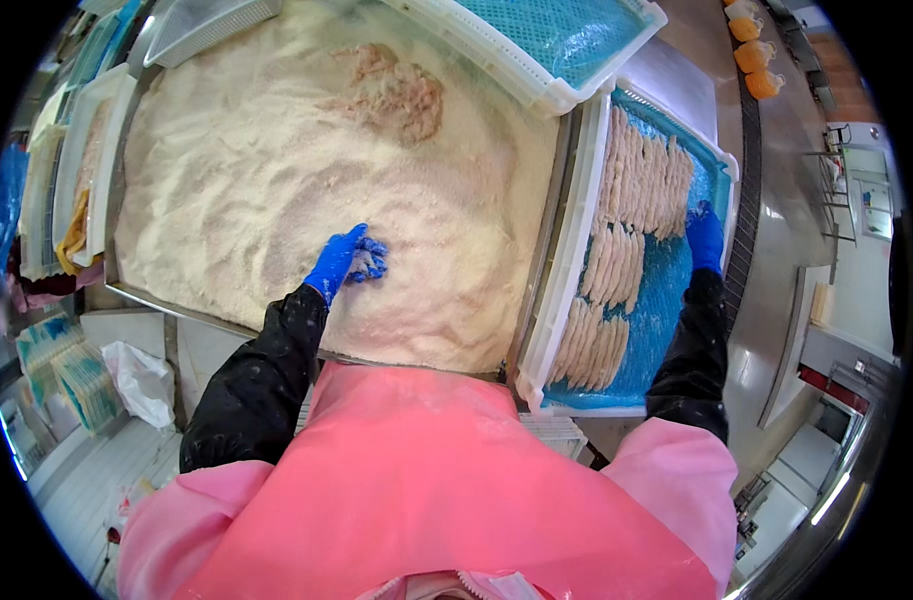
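Note:
My left hand [348, 262], in a blue glove, is over the pale crumbs [426, 210] filling a wide metal-edged tray. Its thumb and fingers are apart with nothing visible between them, and crumbs cling to the fingers. My right hand [705, 238], also blue-gloved, is at the right side of a white tray [553, 290] lined with blue mesh [648, 330]. It is beside the end of the far row of crumb-coated strips [644, 175]; its fingertips are too small to make out. Two shorter rows of strips lie nearer me on the left of the mesh.
A pinkish heap of raw pieces [401, 95] lies in the crumbs at the far side. Another white tray with blue mesh [551, 35] overlaps the far right corner. White bins [96, 165] stand on the left; orange-filled jugs [754, 55] line the far right.

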